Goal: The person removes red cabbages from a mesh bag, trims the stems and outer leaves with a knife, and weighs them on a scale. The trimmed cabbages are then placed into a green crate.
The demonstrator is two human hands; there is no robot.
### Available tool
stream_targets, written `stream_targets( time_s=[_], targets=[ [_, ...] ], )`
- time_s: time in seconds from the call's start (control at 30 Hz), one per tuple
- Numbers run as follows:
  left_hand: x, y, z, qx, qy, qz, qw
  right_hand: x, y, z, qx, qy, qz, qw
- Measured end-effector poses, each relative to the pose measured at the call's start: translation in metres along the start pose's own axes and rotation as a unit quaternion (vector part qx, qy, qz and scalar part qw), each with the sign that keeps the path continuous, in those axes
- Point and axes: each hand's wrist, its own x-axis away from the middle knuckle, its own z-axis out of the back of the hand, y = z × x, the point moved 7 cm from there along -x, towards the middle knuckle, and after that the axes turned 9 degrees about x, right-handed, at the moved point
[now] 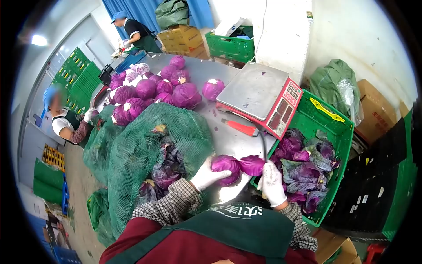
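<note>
My left hand [206,177], in a white glove, is closed on a red cabbage [227,170] at the table's near edge. In the middle, a loose purple cabbage leaf [252,166] reaches from beside that head to my right hand [271,184], also gloved, whose fingers pinch its right end. To the left, a green mesh sack [127,163] gapes around dark-leaved cabbages [169,169]. On my right stands a green crate [338,176] with torn outer leaves [303,176] in it. A red-handled knife [241,127] lies beyond the cabbage.
A red scale [255,90] with a metal plate stands on the metal table [204,116]. Trimmed cabbages [147,89] are heaped at the back left, one cabbage [213,89] beside the scale. Two co-workers [136,35] [66,119] stand farther off. Cardboard boxes [373,108] line the right wall.
</note>
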Motion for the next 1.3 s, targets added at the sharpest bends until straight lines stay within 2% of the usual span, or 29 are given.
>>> stream_targets(
  time_s=[0.07,0.13,0.2,0.23,0.27,0.3,0.33,0.4,0.43,0.47,0.53,0.57,0.6,0.67,0.73,0.8,0.87,0.93,1.0,1.03,1.07,1.13,1.17,1.2,1.23,1.27,1.3],
  targets=[
    [0.003,0.000,-0.002,0.008,-0.040,-0.020,0.999,0.000,0.017,0.012,-0.093,0.020,-0.086,0.992],
    [0.004,-0.011,-0.003,0.081,-0.077,-0.010,0.994,0.000,0.028,0.027,-0.149,0.040,-0.159,0.975],
    [0.009,-0.009,-0.017,0.163,-0.130,0.003,0.978,-0.004,0.028,0.050,-0.168,0.081,-0.169,0.968],
    [0.012,-0.007,-0.023,0.211,-0.147,0.026,0.966,-0.010,0.025,0.074,-0.231,0.142,-0.176,0.946],
    [0.015,0.000,-0.026,0.199,-0.159,0.006,0.967,-0.015,0.018,0.098,-0.292,0.202,-0.180,0.917],
    [0.016,0.009,-0.026,0.185,-0.172,-0.018,0.967,-0.011,0.025,0.126,-0.246,0.251,-0.115,0.929],
    [0.015,0.021,-0.027,0.170,-0.185,-0.042,0.967,-0.012,0.058,0.155,-0.134,0.264,-0.080,0.952],
    [0.015,0.042,-0.032,-0.036,-0.175,-0.147,0.973,-0.012,0.016,0.161,-0.034,0.227,-0.080,0.970],
    [0.010,0.043,-0.035,-0.096,-0.165,-0.154,0.970,-0.014,-0.020,0.137,-0.057,0.160,-0.123,0.978],
    [0.007,0.038,-0.038,-0.155,-0.155,-0.157,0.963,-0.013,-0.043,0.110,-0.038,0.102,-0.100,0.989],
    [-0.003,0.019,-0.038,-0.179,-0.137,-0.155,0.962,-0.007,-0.085,0.051,0.092,-0.055,0.069,0.992],
    [-0.004,0.013,-0.039,-0.189,-0.135,-0.150,0.961,-0.003,-0.058,0.017,0.137,-0.078,0.125,0.979],
    [-0.004,0.009,-0.037,-0.200,-0.129,-0.144,0.960,-0.001,-0.071,0.005,0.193,-0.092,0.149,0.966],
    [-0.001,0.012,-0.037,-0.255,-0.152,-0.164,0.941,0.000,-0.054,-0.014,0.196,-0.127,0.117,0.965],
    [0.001,0.018,-0.039,-0.279,-0.160,-0.170,0.931,-0.002,-0.048,-0.013,0.200,-0.116,0.156,0.960],
    [0.006,0.019,-0.041,-0.307,-0.180,-0.200,0.913,-0.008,-0.043,-0.004,0.135,-0.097,0.117,0.979],
    [0.013,0.026,-0.046,-0.348,-0.194,-0.236,0.886,-0.014,-0.039,0.004,0.231,-0.041,0.144,0.961],
    [0.022,0.028,-0.044,-0.337,-0.223,-0.264,0.876,-0.031,-0.004,0.028,0.224,0.038,0.075,0.971],
    [0.034,0.031,-0.037,-0.337,-0.232,-0.293,0.864,-0.042,0.038,0.061,0.133,0.115,0.010,0.984],
    [0.034,0.029,-0.030,-0.350,-0.237,-0.269,0.866,-0.041,0.061,0.078,0.163,0.145,-0.034,0.975],
    [0.032,0.031,-0.025,-0.371,-0.228,-0.255,0.863,-0.038,0.058,0.089,0.286,0.124,-0.043,0.949],
    [0.035,0.032,-0.019,-0.409,-0.213,-0.221,0.860,-0.025,0.037,0.090,0.355,0.181,0.072,0.914],
    [0.034,0.035,-0.023,-0.448,-0.199,-0.180,0.853,-0.027,0.042,0.077,0.219,0.147,0.054,0.963],
    [0.032,0.029,-0.024,-0.466,-0.176,-0.168,0.850,-0.025,0.008,0.057,0.075,0.091,0.005,0.993],
    [0.033,0.027,-0.028,-0.469,-0.156,-0.151,0.856,-0.023,-0.006,0.033,0.017,0.022,0.008,1.000],
    [0.034,0.026,-0.031,-0.473,-0.136,-0.135,0.860,-0.016,-0.036,0.008,-0.062,-0.118,-0.105,0.985],
    [0.035,0.025,-0.031,-0.478,-0.126,-0.142,0.857,-0.008,-0.020,-0.012,-0.055,-0.115,-0.103,0.986]
  ],
)
